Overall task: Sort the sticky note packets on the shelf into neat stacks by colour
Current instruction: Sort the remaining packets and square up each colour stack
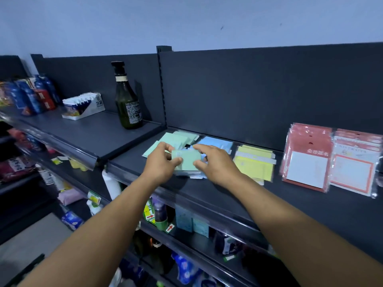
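A green packet (pixel 187 161) is gripped at its left end by the left hand (pixel 160 162) and pinched at its right end by the right hand (pixel 215 162), over a mixed pile near the shelf (pixel 207 195) edge. Sorting is judged under way. Next, the packet should be laid squarely on the green stack (pixel 172 141) beyond; blue (pixel 217 142) and yellow (pixel 253 162) stacks lie to the right, apparently untidy.

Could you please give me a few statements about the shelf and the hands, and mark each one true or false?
1. Both hands hold a green packet. True.
2. The yellow packets lie left of the green pile. False: they lie to its right.
3. A dark pump bottle stands upright on the shelf. True.
4. The red-bordered packets lie beside the bottle. False: they are at the far right.
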